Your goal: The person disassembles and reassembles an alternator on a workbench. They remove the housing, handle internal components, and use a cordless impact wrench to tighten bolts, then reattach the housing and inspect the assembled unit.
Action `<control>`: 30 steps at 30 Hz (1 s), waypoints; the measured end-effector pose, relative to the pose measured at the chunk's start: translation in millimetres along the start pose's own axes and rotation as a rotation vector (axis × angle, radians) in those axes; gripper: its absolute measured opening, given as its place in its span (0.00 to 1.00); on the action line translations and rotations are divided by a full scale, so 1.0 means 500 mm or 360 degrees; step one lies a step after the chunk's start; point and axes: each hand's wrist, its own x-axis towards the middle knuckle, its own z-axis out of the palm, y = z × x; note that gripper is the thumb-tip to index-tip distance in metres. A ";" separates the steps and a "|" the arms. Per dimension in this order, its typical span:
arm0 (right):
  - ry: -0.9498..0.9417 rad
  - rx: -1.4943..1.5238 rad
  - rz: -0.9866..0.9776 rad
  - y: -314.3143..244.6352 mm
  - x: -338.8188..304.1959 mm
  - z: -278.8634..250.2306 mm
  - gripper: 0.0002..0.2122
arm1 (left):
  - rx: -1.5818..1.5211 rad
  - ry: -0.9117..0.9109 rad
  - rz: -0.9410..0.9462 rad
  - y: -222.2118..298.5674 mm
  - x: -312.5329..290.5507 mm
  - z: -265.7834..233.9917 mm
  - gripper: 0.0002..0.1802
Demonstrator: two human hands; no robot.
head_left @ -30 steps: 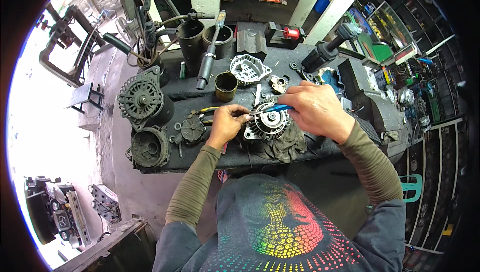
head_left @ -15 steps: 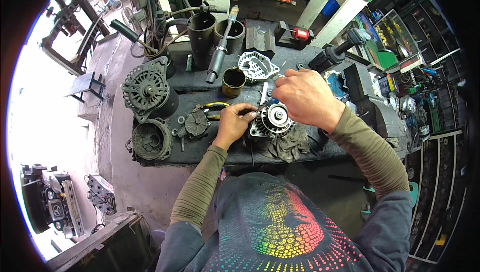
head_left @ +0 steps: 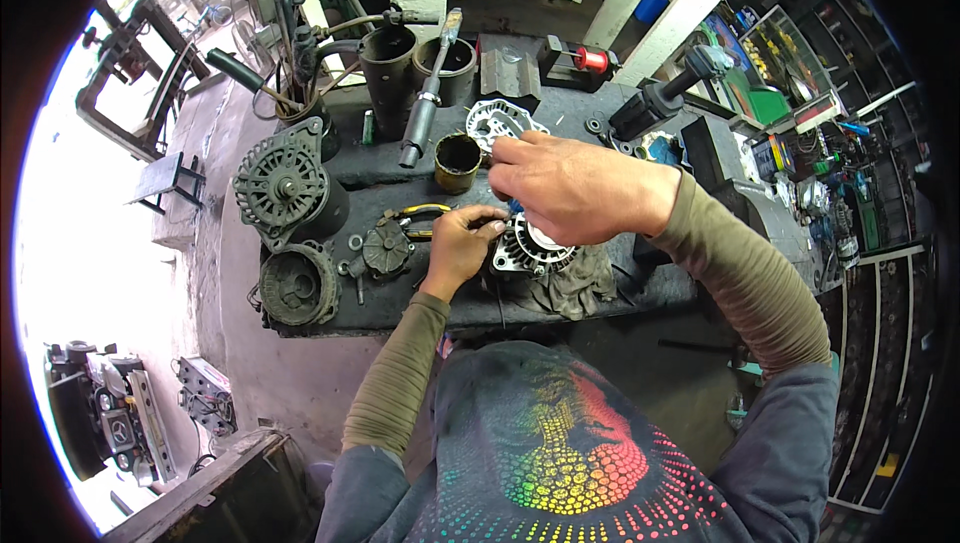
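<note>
**Hands on the finned housing**

Here, the left hand [head_left: 462, 246] curls closed against the round, finned grey metal housing [head_left: 532, 251], which sits on a dark rag [head_left: 575, 285] at the black counter's [head_left: 400, 305] near edge. Above it, the right hand [head_left: 572, 186] pinches a small blue-handled tool [head_left: 513, 207]. Farther back stands a brass-coloured cup [head_left: 458, 161].

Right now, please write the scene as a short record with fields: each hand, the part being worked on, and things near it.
left hand: beside the round finned part, fingers curled
right hand: raised above the part, fingers pinched; contents unclear
part: round finned metal housing, on a dark rag
nearby: brass-coloured cup, grey alternator
surface: dark workbench
</note>
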 end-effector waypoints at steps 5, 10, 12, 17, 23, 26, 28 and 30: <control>-0.0350 -0.0052 0.0726 -0.005 0.007 -0.001 0.10 | -0.0347 -0.0086 -0.0135 -0.015 -0.016 0.003 0.19; 0.0194 0.0097 0.0264 0.003 -0.004 -0.003 0.10 | -0.0205 -0.0195 -0.0002 -0.016 -0.038 0.010 0.33; -0.0102 0.0080 0.0377 -0.001 -0.008 -0.001 0.11 | -0.0101 -0.0155 0.0098 -0.013 -0.044 0.018 0.33; -0.0123 0.0059 0.0761 -0.002 -0.005 -0.002 0.10 | -0.0395 -0.0225 -0.0172 -0.003 -0.043 0.024 0.38; -0.0206 0.0160 0.0642 0.004 -0.002 -0.004 0.12 | -0.0313 -0.0208 -0.0179 0.007 -0.043 0.021 0.35; -0.0186 0.0098 0.0777 0.002 -0.007 0.001 0.12 | -0.0346 -0.0217 -0.0159 0.006 -0.042 0.020 0.35; 0.0225 0.0142 0.0395 0.005 -0.009 0.001 0.10 | -0.0366 -0.0205 -0.0185 0.006 -0.043 0.022 0.35; 0.0146 0.0192 0.0278 0.007 -0.008 0.001 0.10 | -0.0354 -0.0197 -0.0158 0.006 -0.044 0.022 0.35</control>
